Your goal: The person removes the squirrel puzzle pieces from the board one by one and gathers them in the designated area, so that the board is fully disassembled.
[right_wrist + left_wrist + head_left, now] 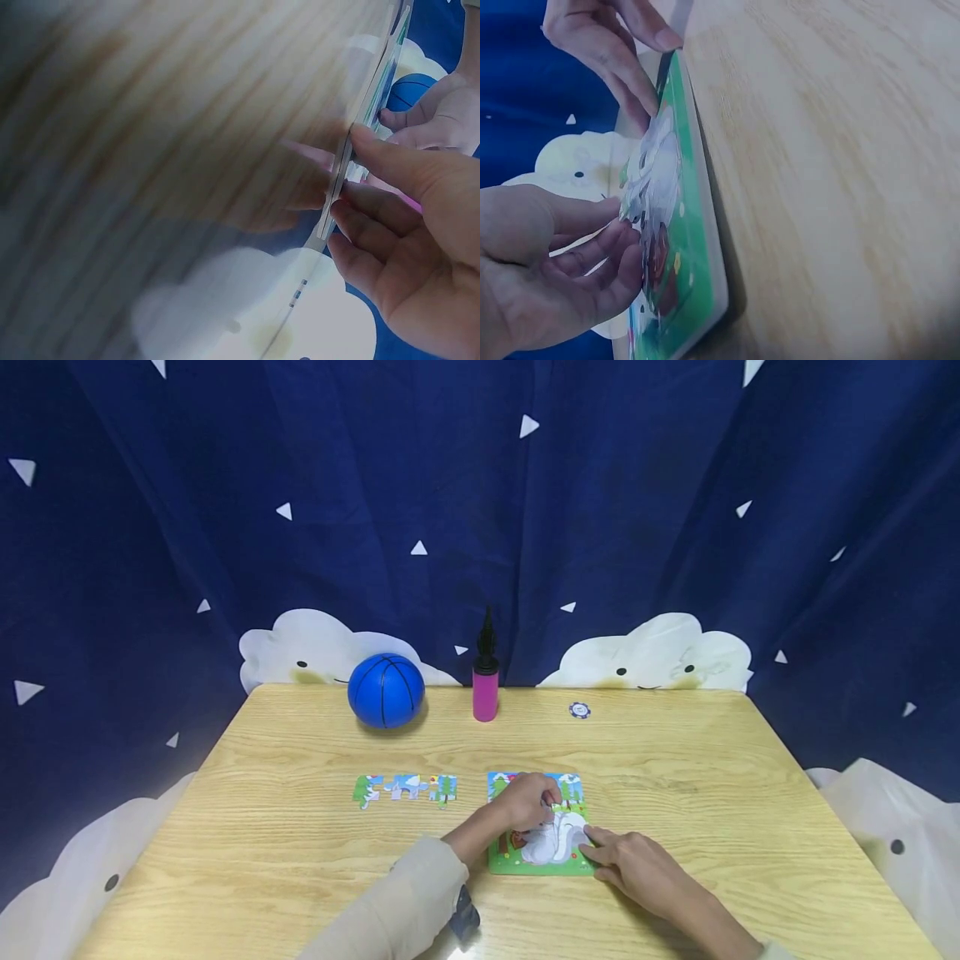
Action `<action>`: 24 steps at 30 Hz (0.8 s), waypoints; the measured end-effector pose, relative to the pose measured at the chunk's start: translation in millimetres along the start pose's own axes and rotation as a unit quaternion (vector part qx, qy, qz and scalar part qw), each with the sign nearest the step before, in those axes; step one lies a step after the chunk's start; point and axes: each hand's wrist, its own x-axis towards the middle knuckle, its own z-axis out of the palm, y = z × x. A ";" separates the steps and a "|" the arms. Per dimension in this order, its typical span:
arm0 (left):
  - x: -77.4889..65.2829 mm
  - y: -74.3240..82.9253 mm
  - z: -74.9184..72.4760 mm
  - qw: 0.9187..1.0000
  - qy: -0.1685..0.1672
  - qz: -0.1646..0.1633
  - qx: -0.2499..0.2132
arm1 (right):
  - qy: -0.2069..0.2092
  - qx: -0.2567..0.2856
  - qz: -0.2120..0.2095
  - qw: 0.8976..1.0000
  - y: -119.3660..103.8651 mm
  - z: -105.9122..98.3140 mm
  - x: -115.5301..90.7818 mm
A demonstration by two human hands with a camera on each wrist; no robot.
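Observation:
A jigsaw puzzle board [528, 866] with a green border and a white squirrel-like animal picture lies flat on the table. My left hand [528, 800] is over its upper middle, thumb and fingertips pinching a small puzzle piece [632, 204] right at the picture surface. That piece is mostly hidden by the fingers in the head view. My right hand [637, 864] rests at the board's right edge, fingers extended and fingertips on the border. From the right wrist view, the right hand's thumb and fingers [375, 225] lie along the board's side.
Several loose puzzle pieces [406, 787] lie in a row left of the board. Farther back stand a blue ball [386, 691] and a pink hand pump [486, 693] with a black top. A poker chip [580, 710] lies at the back right. A dark blue curtain [480, 510] hangs behind the table.

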 end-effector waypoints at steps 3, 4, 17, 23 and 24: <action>-0.5 0.7 -0.3 1.000 0.012 0.012 0.008 | -0.001 0.004 0.001 1.000 -0.6 -0.2 0.4; -0.5 1.0 -0.6 1.000 0.017 0.017 0.011 | -0.002 0.005 0.001 1.000 -0.7 -0.4 0.6; 5.3 -1.6 3.2 0.997 0.048 0.034 -0.042 | -0.013 0.013 0.010 1.000 0.1 -1.6 2.3; 5.5 -3.4 -1.3 0.995 0.055 0.048 -0.063 | -0.011 -0.003 0.008 1.000 -0.2 -2.2 2.3; 5.4 -3.8 -3.0 0.995 0.055 0.051 -0.067 | -0.010 -0.004 0.007 1.000 -0.3 -2.3 2.1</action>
